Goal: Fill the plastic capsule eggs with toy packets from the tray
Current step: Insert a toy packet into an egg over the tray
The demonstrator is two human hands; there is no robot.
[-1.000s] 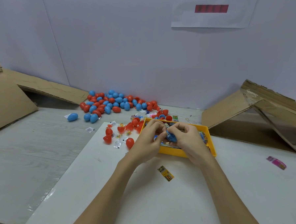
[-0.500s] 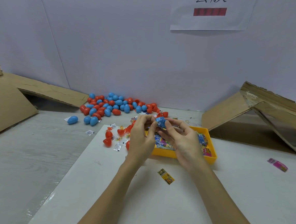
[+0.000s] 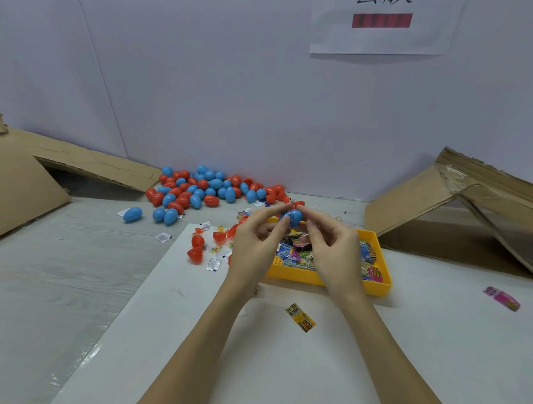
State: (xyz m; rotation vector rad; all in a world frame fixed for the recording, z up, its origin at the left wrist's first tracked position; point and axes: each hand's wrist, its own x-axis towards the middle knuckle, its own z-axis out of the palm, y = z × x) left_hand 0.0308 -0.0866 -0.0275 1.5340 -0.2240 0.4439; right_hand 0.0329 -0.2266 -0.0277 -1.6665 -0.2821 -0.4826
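A blue capsule egg [image 3: 293, 217] with a blue toy packet at its mouth is held up above the back edge of the yellow tray [image 3: 326, 280]. My left hand [image 3: 258, 241] pinches the egg from the left and my right hand [image 3: 330, 248] pinches it from the right. The tray holds several colourful toy packets [image 3: 296, 254]. A heap of red and blue eggs [image 3: 204, 189] lies by the wall. Red egg halves [image 3: 196, 253] and small white packets lie left of the tray.
A yellow packet [image 3: 301, 317] lies on the white board [image 3: 281, 357] near me, and a pink packet [image 3: 501, 298] at the right. Opened cardboard boxes stand at the left [image 3: 22, 186] and right [image 3: 462, 212]. A paper sign [image 3: 382, 22] hangs on the wall.
Both hands have risen from inside the tray, lifting the blue egg and packet up and away from me; the hands now hold it above the tray's back edge.
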